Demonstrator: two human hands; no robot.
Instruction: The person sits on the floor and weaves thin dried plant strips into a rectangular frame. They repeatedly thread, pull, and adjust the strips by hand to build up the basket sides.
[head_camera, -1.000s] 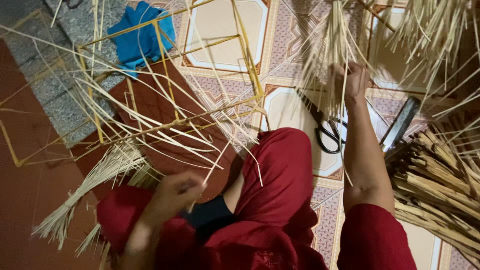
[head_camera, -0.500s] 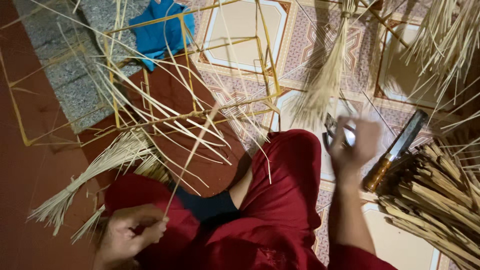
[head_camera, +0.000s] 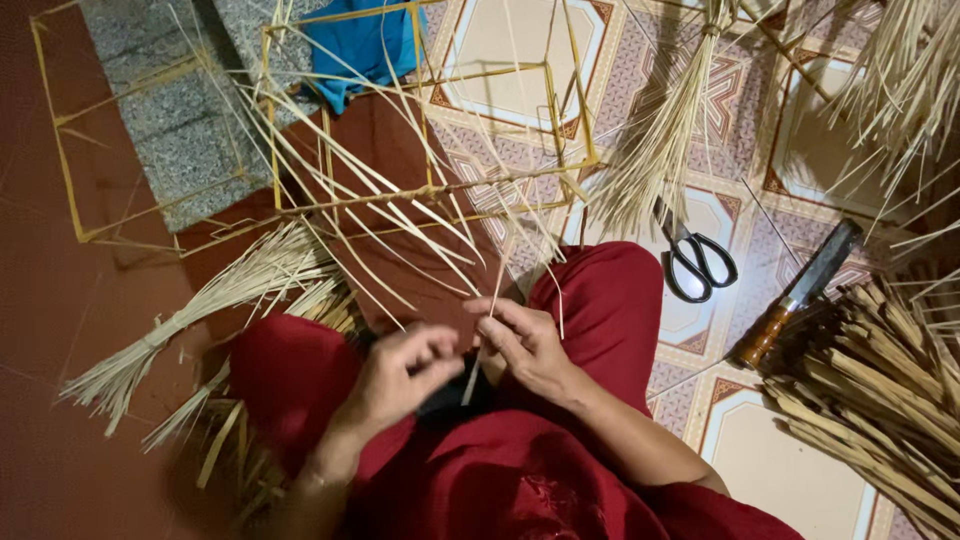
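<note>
I sit on the floor in red trousers (head_camera: 600, 300). My left hand (head_camera: 400, 375) and my right hand (head_camera: 525, 345) meet over my lap, both pinching a thin pale bamboo strip (head_camera: 490, 310) that rises toward a yellow stick frame (head_camera: 430, 190). Many loose strips fan out from that frame. Black-handled scissors (head_camera: 695, 260) lie on the tile to the right of my knee, apart from my hands.
A large knife with a wooden handle (head_camera: 795, 295) lies beside a heap of split bamboo sticks (head_camera: 880, 390) at right. Tied strip bundles lie at left (head_camera: 200, 320) and top centre (head_camera: 665, 140). A second frame (head_camera: 120, 160) and blue cloth (head_camera: 365, 50) sit further back.
My right hand has left the scissors and come back to my lap. My left hand has risen to meet it, and both now hold one strip. The view has tilted down.
</note>
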